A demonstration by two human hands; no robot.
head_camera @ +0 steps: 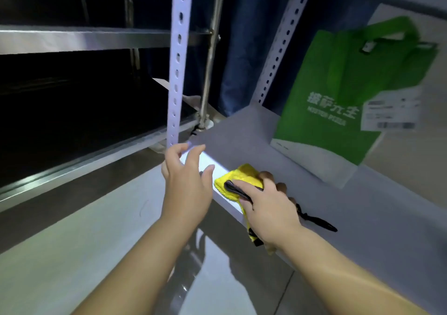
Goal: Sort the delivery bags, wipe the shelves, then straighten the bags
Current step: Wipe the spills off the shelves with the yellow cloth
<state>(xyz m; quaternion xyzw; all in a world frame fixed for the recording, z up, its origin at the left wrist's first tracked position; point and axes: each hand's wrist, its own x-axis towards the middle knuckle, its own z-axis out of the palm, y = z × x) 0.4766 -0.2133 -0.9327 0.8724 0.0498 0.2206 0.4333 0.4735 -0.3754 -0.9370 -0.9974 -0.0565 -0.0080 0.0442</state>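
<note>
A: Since the grey shelf [242, 130] has a cloth pressed to its front edge, I'd call this the wiping step, with the straightening yet to come.

B: Agreed. Where are the delivery bags?

A: One green bag [338, 92] lies slanted at the back right of that shelf, on top of a white bag [391, 17] with a printed label [389, 113]. Both are well apart from the cloth.

B: And the hands?

A: The right hand [268, 208] has its fingers curled round the yellow cloth [244, 176], bunching it and bearing down near the front left corner. The left hand [187, 181] is spread loose and holds nothing. It hovers at the corner by the foot of the perforated upright [177, 60]; whether it touches the edge I cannot tell.

B: So what does the next move call for?

A: My guess is a sweep inward and to the right across the bare grey stretch, stopping short of the bags or lifting them first.

B: What about the surface?

A: It looks matte and flat, with a bright patch of light at the corner. A black strap [314, 220] lies on it just beside the right wrist and could snag the cloth.

B: The room?

A: A glossy pale floor [72, 254] below, a steel rack [84, 38] to the left with dark gaps between its tiers, and a blue curtain [242, 48] behind.
</note>
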